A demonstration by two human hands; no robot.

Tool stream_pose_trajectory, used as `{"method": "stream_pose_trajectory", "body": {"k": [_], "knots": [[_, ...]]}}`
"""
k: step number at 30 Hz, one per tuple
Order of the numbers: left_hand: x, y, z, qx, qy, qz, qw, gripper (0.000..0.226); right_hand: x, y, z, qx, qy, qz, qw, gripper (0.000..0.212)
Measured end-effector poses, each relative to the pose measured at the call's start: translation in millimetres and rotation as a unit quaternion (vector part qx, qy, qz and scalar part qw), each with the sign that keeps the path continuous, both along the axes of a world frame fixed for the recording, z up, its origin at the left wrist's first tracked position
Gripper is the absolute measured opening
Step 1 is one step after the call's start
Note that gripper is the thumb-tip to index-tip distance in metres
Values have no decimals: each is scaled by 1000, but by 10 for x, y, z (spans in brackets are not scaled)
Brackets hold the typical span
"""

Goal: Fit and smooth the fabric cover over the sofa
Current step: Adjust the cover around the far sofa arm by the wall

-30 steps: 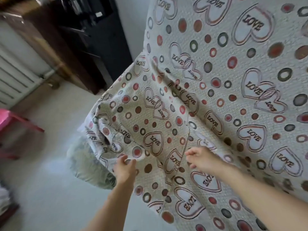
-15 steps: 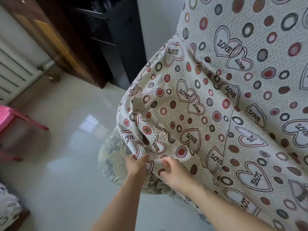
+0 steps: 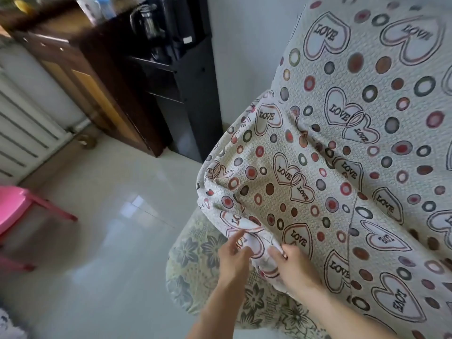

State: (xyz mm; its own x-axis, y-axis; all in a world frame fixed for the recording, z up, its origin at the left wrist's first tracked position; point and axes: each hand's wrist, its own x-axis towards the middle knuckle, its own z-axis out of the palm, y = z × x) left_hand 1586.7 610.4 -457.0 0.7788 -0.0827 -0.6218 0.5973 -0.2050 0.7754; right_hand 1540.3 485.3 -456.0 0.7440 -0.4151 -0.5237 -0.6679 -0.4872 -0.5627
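While one pink stool (image 3: 14,206) sits cut off at nine o'clock, one white radiator (image 3: 22,133), one wooden cabinet (image 3: 80,77) and one black water dispenser (image 3: 188,94) line the wall from ten to twelve o'clock; the items on top are blurred. Two hands meet at six o'clock on the hem of the single cover (image 3: 342,167), which drapes the sofa (image 3: 195,265) out to three o'clock. The left hand (image 3: 232,260) lays a straight index finger on the hem; whether its other fingers grip is unclear. The right hand (image 3: 293,267) pinches the hem in curled fingers. Only the sofa's floral arm shows; the cover hides the rest.
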Motion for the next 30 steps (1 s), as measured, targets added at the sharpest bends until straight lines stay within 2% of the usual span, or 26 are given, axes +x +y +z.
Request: {"method": "stream_pose_trajectory", "body": {"k": [2,4,5,7,8,9,10,15,17,19,21,22,24,25,28,30], "knots": [[30,-28,-47,-7,53,17,998,71,88,-92,108,3,-1,5,1000,46],[83,-117,-156,-48,148,57,986,94,185,-184,201,29,-11,-14,999,46],[92,-154,-229,-80,192,86,974,92,226,-223,234,51,-21,-30,998,46],[68,-156,-184,-164,228,116,953,63,362,-337,312,88,-43,-70,993,46],[98,-173,-92,-178,224,112,952,46,439,-403,364,90,-52,-88,991,47],[150,-216,-58,-172,234,106,951,38,511,-479,404,91,-55,-103,989,46],[202,-287,-26,-150,248,102,952,39,577,-546,455,95,-54,-117,987,46],[309,-444,114,-103,297,118,942,90,763,-719,629,132,-60,-146,978,46],[294,-521,-90,-105,315,94,939,113,826,-730,686,134,-36,-167,976,55],[238,-557,-585,-122,335,60,932,125,859,-762,673,128,-30,-197,971,61],[199,-574,-667,-156,343,18,926,110,868,-768,658,124,-29,-211,969,58],[227,-580,-362,-171,328,16,929,96,869,-765,641,119,-38,-217,968,54],[269,-495,-211,-182,316,13,931,67,846,-729,629,100,-49,-233,966,44],[283,-414,-219,-171,305,1,937,62,828,-692,621,70,-46,-227,970,41],[347,-146,-135,-74,281,-39,956,85,724,-504,628,-94,-9,-147,985,23],[399,81,-6,-42,256,-46,965,64,594,-239,655,-182,17,-105,978,27]]}}
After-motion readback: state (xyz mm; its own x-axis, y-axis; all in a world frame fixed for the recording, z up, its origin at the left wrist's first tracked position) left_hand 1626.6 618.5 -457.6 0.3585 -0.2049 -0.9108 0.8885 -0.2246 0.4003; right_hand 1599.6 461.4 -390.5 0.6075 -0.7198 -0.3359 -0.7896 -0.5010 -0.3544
